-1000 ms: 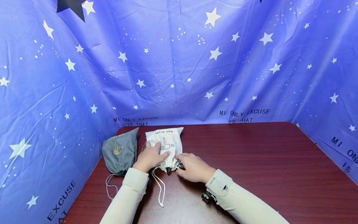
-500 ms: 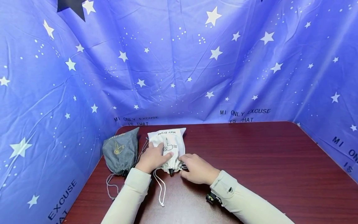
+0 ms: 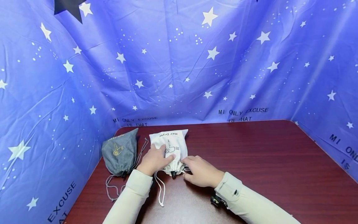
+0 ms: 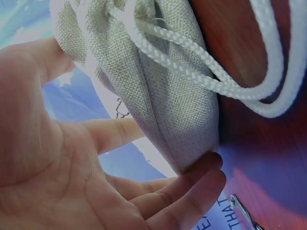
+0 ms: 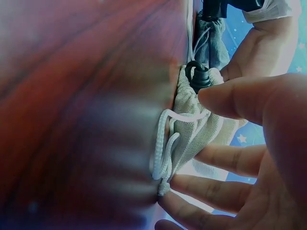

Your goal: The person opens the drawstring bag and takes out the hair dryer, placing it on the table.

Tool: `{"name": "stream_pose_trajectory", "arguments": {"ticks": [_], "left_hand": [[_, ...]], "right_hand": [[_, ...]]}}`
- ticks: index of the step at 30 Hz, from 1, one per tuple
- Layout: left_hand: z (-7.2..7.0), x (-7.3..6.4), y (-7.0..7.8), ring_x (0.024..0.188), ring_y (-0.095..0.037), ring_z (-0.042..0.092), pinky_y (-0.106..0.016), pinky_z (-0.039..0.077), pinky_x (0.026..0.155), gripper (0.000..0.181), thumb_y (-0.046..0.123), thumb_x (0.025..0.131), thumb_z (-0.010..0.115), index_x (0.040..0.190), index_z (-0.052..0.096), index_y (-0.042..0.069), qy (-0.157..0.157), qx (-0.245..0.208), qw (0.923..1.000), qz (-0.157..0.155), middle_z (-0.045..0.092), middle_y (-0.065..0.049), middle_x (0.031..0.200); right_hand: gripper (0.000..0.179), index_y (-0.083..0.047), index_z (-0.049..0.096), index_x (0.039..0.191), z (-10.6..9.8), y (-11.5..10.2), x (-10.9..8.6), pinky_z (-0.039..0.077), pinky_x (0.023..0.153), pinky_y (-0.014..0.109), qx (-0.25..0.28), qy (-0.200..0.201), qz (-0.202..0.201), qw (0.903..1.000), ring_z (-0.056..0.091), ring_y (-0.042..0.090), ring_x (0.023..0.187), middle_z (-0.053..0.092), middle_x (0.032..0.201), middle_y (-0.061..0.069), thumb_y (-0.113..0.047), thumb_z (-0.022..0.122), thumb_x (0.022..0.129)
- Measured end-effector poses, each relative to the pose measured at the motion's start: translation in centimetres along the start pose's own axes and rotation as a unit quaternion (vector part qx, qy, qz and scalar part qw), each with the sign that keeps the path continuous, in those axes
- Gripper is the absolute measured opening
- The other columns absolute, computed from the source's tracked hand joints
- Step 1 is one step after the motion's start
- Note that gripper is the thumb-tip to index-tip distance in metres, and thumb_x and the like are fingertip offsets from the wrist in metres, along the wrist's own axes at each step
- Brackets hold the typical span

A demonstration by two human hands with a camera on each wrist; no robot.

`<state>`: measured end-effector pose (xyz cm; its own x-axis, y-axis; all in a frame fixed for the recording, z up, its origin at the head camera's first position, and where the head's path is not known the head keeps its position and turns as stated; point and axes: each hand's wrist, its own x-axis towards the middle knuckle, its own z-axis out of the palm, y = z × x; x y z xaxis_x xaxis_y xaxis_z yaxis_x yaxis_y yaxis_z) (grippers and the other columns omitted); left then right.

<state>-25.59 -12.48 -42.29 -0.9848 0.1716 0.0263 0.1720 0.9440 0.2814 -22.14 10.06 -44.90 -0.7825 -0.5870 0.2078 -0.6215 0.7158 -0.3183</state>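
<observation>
A white drawstring bag [image 3: 181, 144] printed "Hair Dryer" lies on the table with its gathered mouth toward me. A black ribbed piece with a loop [image 5: 201, 79] sticks out of that mouth. My left hand [image 3: 153, 160] holds the bag's left side, thumb on top; the left wrist view has fingertips [image 4: 211, 165] along its lower edge. At the right side, near the mouth, my right hand [image 3: 202, 171] grips the cloth between thumb and fingers. White cord [image 4: 192, 62] hangs loose from the mouth. Whatever fills the bag is hidden.
A grey drawstring bag [image 3: 123, 155] with a yellow hair-dryer print lies just left, its grey cords [image 3: 110, 188] trailing on the table. The dark red tabletop [image 3: 251, 155] extends to the right. A blue star-patterned cloth [image 3: 173, 62] hangs behind and at both sides.
The white bag has slid a little to the right with both hands on it, widening the gap to the grey bag. More of the grey cord shows between them.
</observation>
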Motion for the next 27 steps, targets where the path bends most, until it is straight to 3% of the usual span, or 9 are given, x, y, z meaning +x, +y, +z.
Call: {"name": "stream_pose_trajectory", "arguments": {"ticks": [27], "left_hand": [[0.7, -1.1, 2.5, 0.118, -0.048, 0.063, -0.059, 0.056, 0.082, 0.078, 0.066, 0.094, 0.057, 0.15, 0.053, 0.012, -0.003, 0.02, 0.9996, 0.018, 0.046, -0.039, 0.146]], "right_hand": [[0.048, -0.008, 0.065, 0.131, -1.1, 0.4, -3.2, 0.053, 0.099, 0.044, -0.031, 0.009, -0.022, 0.9992, 0.066, 0.027, 0.11, 0.069, 0.127, 0.003, -0.029, 0.075, 0.09]]}}
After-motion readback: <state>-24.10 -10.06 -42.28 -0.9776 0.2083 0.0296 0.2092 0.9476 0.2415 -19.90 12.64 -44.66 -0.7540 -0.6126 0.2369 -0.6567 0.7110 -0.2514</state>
